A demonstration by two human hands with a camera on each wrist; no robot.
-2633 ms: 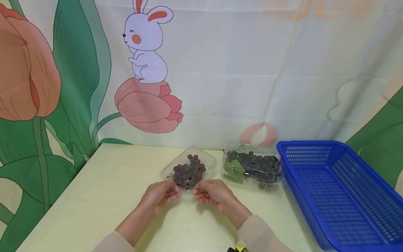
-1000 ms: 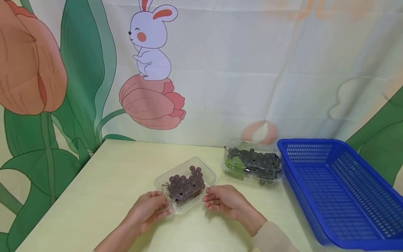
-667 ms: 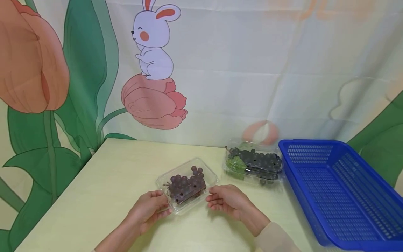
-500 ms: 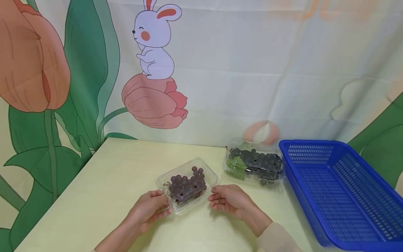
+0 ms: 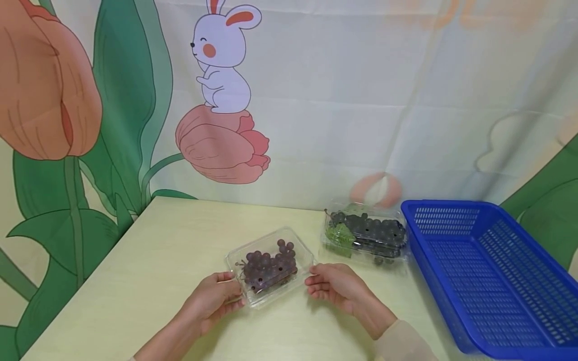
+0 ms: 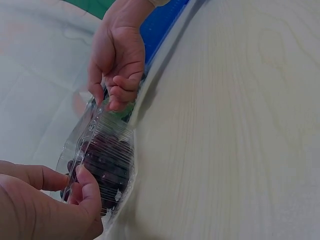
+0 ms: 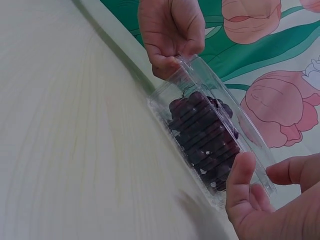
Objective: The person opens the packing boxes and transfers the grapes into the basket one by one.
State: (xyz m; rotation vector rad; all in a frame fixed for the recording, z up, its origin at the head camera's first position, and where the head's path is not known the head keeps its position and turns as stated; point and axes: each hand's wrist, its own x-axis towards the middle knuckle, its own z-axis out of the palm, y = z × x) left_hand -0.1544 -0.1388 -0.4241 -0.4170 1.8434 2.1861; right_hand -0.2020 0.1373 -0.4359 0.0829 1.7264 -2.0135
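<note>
A clear plastic clamshell box (image 5: 303, 253) with a bunch of dark red grapes (image 5: 267, 268) inside lies between my hands, its lid down. My left hand (image 5: 212, 299) pinches the rim at the left corner, thumb on top and fingers beneath. At the right corner, the thumb and fingers of my right hand (image 5: 339, 286) pinch the rim lightly. The right wrist view shows the ribbed side of the box and the grapes (image 7: 202, 135) through it, with the near edge tilted up. In the left wrist view, the left hand (image 6: 47, 205) partly hides the box.
A second clear box (image 5: 334, 255) of black grapes with a green leaf stands behind my right hand. To its right is a blue plastic basket (image 5: 433, 281). A printed cloth (image 5: 316, 100) hangs behind the pale table (image 5: 162, 260).
The box has come nearer and turned. My hands have spread from its front corner to the left and right corners. Over the last second the right hand has shifted slightly right.
</note>
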